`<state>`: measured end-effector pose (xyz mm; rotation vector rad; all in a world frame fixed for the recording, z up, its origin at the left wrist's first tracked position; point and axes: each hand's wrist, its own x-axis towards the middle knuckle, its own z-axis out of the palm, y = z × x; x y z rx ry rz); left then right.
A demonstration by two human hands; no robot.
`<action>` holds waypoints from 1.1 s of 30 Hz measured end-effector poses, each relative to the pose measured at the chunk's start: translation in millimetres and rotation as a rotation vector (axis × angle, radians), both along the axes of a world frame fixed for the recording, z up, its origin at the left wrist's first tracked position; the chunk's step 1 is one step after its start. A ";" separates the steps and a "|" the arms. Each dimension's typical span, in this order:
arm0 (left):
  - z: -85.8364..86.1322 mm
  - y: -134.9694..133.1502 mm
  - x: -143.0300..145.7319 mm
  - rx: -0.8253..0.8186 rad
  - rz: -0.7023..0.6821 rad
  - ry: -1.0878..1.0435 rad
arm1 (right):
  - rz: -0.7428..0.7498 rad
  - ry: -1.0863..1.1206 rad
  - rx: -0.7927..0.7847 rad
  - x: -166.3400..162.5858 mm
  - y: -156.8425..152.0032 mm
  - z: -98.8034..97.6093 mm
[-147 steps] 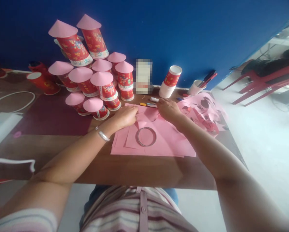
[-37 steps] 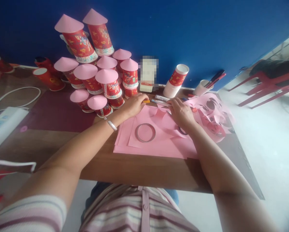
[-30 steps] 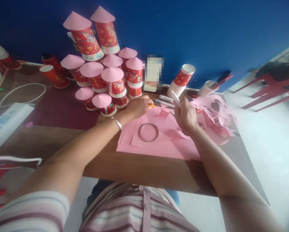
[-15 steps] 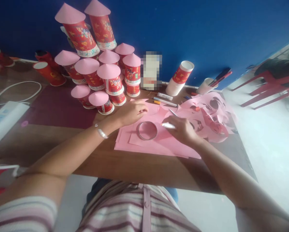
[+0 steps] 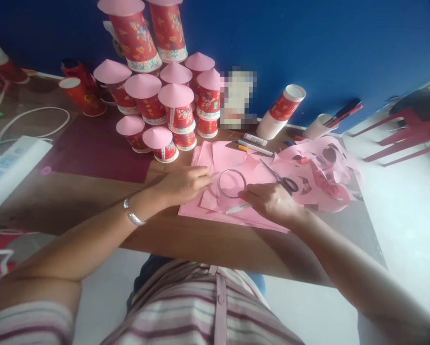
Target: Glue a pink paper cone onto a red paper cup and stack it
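Observation:
My right hand [image 5: 270, 200] is closed, its fingertips pinching the lower right edge of a thin metal ring [image 5: 219, 184] over the pink paper. A pale pen [image 5: 237, 208] sticks out to the left from beneath this hand; whether the hand also grips it I cannot tell. My left hand [image 5: 182, 184] is closed at the left edge of a smaller sheet of pink paper [image 5: 215, 203], fingertips together on it. That sheet lies on a stack of larger pink sheets [image 5: 191, 211]. Just behind my right hand, scissors [image 5: 288, 183] with dark handles rest on the paper.
Red paper cups [image 5: 152, 110] with pink cone tops stand stacked at back left. Pink scraps [image 5: 326, 182] lie on the right. Markers [image 5: 256, 147], a glue stick [image 5: 255, 139], a joined cup pair [image 5: 281, 112] and a pen cup [image 5: 317, 127] stand or lie near the wall. A power strip [image 5: 15, 167] is at left.
My right hand has moved down and taken the ring's edge; the pen now points lower left. My left hand has drawn back toward me and left. The scissors have come into fuller view.

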<state>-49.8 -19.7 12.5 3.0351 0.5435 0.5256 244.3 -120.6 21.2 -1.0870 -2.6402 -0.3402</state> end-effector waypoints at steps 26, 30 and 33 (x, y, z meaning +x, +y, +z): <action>8.2 -36.8 17.6 0.151 -0.264 0.071 | -0.049 -0.008 0.034 3.9 -1.6 -4.4; 7.0 -35.0 14.1 0.097 -0.265 0.086 | -0.057 0.044 -0.067 7.5 -4.0 -4.8; 5.6 -33.3 10.8 0.087 -0.260 0.081 | -0.123 0.157 -0.154 16.3 -7.1 -3.4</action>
